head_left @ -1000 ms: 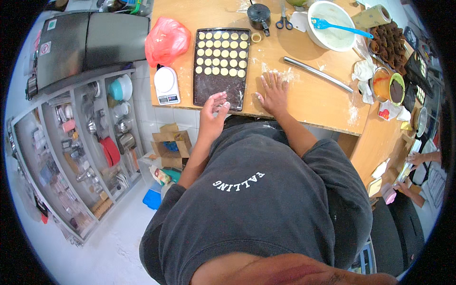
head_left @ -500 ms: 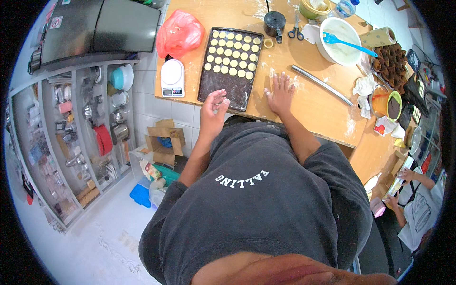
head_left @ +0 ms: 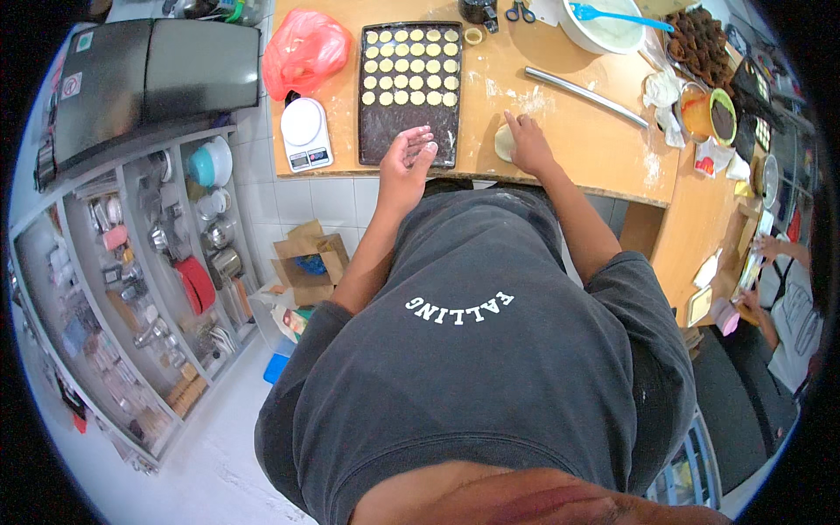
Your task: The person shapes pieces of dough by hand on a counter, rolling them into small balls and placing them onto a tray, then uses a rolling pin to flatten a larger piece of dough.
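Observation:
My right hand (head_left: 530, 147) rests on the table at the right edge of a flat, pale round of dough (head_left: 503, 143), its fingers stretched out and touching it. My left hand (head_left: 407, 164) is raised over the near edge of a dark baking tray (head_left: 407, 131). Its floury fingers are loosely curled, the thumb apart from them, and I see nothing in it. Rows of small pale-yellow dough discs (head_left: 402, 66) fill the tray's far part. Beyond the dough are a small ring cutter (head_left: 473, 36) and a shiny metal rolling rod (head_left: 586, 96).
A white kitchen scale (head_left: 304, 127) and a red plastic bag (head_left: 306, 52) sit left of the tray. At the far right stands a white bowl (head_left: 604, 35) with a blue spatula (head_left: 617, 14). Scissors (head_left: 520, 11) lie beyond the ring. Another person's hand (head_left: 770, 248) shows at far right.
My right hand was spread flat on the table; now its fingers are closer together beside a visible dough round. My left hand stays near the tray. The whole view has shifted.

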A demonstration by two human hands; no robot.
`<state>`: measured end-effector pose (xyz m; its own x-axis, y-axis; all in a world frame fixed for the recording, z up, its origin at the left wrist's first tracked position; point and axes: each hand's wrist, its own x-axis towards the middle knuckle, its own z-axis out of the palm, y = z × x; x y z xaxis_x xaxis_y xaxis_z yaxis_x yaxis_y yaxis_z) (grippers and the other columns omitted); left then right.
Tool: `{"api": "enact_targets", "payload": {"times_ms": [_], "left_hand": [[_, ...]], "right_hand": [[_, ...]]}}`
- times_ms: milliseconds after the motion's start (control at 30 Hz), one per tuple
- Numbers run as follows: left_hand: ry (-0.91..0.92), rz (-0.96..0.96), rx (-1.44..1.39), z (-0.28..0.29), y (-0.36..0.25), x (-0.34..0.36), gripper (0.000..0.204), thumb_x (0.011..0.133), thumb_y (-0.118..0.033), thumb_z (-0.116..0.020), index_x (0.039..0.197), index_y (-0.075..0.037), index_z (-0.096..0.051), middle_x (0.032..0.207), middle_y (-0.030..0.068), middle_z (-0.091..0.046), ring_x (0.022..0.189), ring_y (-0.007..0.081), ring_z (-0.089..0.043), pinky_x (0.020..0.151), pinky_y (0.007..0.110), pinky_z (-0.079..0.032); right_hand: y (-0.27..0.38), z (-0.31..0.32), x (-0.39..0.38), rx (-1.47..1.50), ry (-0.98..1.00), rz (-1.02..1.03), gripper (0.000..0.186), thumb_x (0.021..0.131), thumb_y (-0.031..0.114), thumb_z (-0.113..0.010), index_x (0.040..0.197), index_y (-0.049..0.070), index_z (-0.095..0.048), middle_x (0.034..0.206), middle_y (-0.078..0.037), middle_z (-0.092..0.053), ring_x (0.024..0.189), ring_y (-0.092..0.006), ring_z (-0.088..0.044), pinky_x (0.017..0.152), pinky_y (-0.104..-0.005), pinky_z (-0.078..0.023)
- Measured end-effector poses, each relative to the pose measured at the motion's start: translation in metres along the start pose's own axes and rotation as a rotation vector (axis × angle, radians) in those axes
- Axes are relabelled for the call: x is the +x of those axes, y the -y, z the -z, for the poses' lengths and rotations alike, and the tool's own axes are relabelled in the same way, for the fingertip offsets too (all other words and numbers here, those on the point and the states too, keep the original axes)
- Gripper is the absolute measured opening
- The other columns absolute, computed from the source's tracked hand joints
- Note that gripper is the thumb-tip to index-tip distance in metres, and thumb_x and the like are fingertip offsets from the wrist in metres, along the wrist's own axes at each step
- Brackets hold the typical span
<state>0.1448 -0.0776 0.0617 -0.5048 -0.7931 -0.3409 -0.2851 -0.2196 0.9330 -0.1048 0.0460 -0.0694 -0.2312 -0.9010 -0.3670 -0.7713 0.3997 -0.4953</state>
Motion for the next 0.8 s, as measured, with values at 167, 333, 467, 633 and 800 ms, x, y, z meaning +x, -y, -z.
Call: {"api": "enact_targets", "payload": {"times_ms": [167,333,467,633,800], "left_hand": [[0.070,-0.027,0.004,0.015,0.031,0.003,0.034,0.094,-0.018,-0.066,0.123,-0.003,-0.059,0.118,0.0100,-0.065,0.106,0.0159,-0.062,0.089,0.030,-0.049],[0.103,-0.005,0.048,0.024,0.033,0.006,0.034,0.094,-0.019,-0.066,0.123,-0.002,-0.059,0.115,0.0095,-0.066,0.104,0.0148,-0.062,0.089,0.030,-0.050],[0.125,0.004,0.024,0.022,0.037,0.005,0.034,0.094,-0.019,-0.066,0.122,-0.001,-0.059,0.113,0.0089,-0.066,0.102,0.0145,-0.062,0.090,0.030,-0.050],[0.164,0.003,0.077,0.022,0.039,0.004,0.034,0.094,-0.019,-0.066,0.123,-0.002,-0.060,0.113,0.0085,-0.066,0.103,0.0153,-0.062,0.090,0.031,-0.049],[0.127,0.031,0.097,0.035,0.042,0.001,0.034,0.094,-0.019,-0.065,0.123,-0.003,-0.060,0.114,0.0088,-0.066,0.104,0.0163,-0.062,0.090,0.031,-0.049]], "right_hand": [[0.001,-0.032,-0.021,-0.134,-0.198,0.149,0.065,0.077,0.002,-0.064,0.139,0.012,-0.050,0.141,-0.017,-0.048,0.132,-0.0351,-0.044,0.109,-0.0461,-0.038],[0.004,-0.065,-0.069,-0.317,-0.331,0.159,0.063,0.084,0.012,-0.062,0.145,0.015,-0.046,0.152,-0.010,-0.040,0.143,-0.0326,-0.034,0.115,-0.0503,-0.029],[0.012,-0.085,-0.093,-0.272,-0.208,0.038,0.060,0.090,0.023,-0.058,0.147,0.016,-0.042,0.157,-0.008,-0.035,0.146,-0.0318,-0.029,0.119,-0.0568,-0.017],[0.035,-0.077,-0.081,-0.175,-0.362,-0.071,0.058,0.094,0.028,-0.055,0.148,0.017,-0.041,0.159,-0.007,-0.031,0.148,-0.0310,-0.025,0.117,-0.0612,-0.014],[0.040,-0.061,-0.032,-0.153,-0.595,-0.110,0.056,0.096,0.036,-0.052,0.149,0.019,-0.041,0.160,-0.008,-0.029,0.148,-0.0327,-0.024,0.116,-0.0620,-0.015]]}}
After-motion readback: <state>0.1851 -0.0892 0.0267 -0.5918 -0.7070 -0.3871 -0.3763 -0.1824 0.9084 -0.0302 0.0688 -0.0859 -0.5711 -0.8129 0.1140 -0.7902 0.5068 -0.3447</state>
